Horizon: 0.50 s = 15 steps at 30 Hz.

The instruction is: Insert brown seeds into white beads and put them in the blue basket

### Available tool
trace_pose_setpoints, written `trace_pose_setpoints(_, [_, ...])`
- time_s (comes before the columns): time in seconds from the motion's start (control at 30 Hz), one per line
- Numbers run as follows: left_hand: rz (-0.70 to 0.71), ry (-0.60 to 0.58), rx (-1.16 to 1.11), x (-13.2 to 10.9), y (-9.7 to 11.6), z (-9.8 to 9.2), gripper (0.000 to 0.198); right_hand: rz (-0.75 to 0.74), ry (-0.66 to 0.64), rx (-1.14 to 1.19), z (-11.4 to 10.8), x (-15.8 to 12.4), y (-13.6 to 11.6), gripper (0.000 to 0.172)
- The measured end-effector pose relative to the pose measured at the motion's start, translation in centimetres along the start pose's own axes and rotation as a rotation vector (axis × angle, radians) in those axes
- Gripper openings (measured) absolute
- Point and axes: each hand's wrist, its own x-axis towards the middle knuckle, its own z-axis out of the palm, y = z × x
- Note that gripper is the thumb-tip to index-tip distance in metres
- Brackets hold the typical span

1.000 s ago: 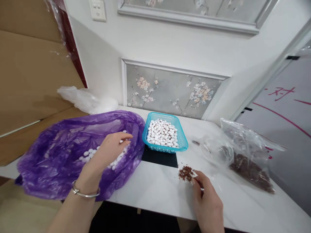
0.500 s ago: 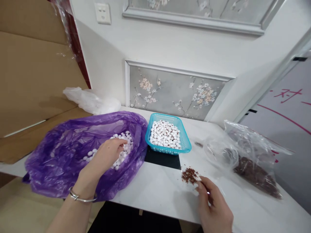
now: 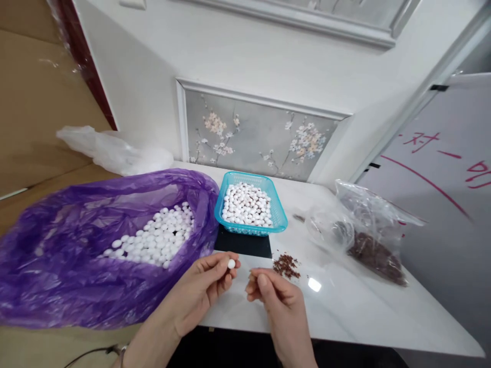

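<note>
Over the table's front edge, my left hand (image 3: pixel 215 278) pinches a small white ball (image 3: pixel 231 263) between thumb and fingertips. Close on its right, my right hand (image 3: pixel 278 294) has thumb and fingers pressed together; anything between them is too small to name. A gap separates the two hands. Just beyond my right hand lies a loose pile of reddish-brown flakes (image 3: pixel 287 266). The purple plastic bag (image 3: pixel 69 286), spread wide on the left, holds many white balls (image 3: pixel 157 237). A blue basket (image 3: pixel 282 220) behind my hands is filled with white balls showing brown specks.
A dark flat pad (image 3: pixel 241 244) lies under the basket's front. On the right are a clear plastic tub (image 3: pixel 326 230) and a clear bag of brown material (image 3: pixel 378 255). White plastic (image 3: pixel 115 151) is bunched at the back left, beside cardboard (image 3: pixel 38 102). A wall closes off the back.
My left hand has come out of the purple bag to the right, now with a white ball. My right hand has moved left from the flakes towards it. The view has shifted right.
</note>
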Motion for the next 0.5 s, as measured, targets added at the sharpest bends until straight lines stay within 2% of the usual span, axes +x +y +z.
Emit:
trace_pose_setpoints(0.1, [-0.006,-0.034,-0.064,0.5,-0.8,-0.3,0.023,0.082,0.006,0.118,0.3,0.2,-0.1,0.015])
trace_pose_setpoints(0.2, [-0.002,-0.066,-0.08,0.8,-1.0,-0.6,0.013,0.121,0.012,0.184,0.4,0.4,-0.1,0.011])
trace_pose_setpoints(0.4, [-0.005,-0.037,-0.07,0.8,-1.5,-0.8,0.017,0.061,-0.032,0.052,0.7,0.7,0.0,0.002])
trace_pose_setpoints(0.5, [0.008,-0.084,-0.037,0.9,-1.9,-0.8,0.014,0.094,-0.045,0.001,1.0,0.7,-0.2,0.004])
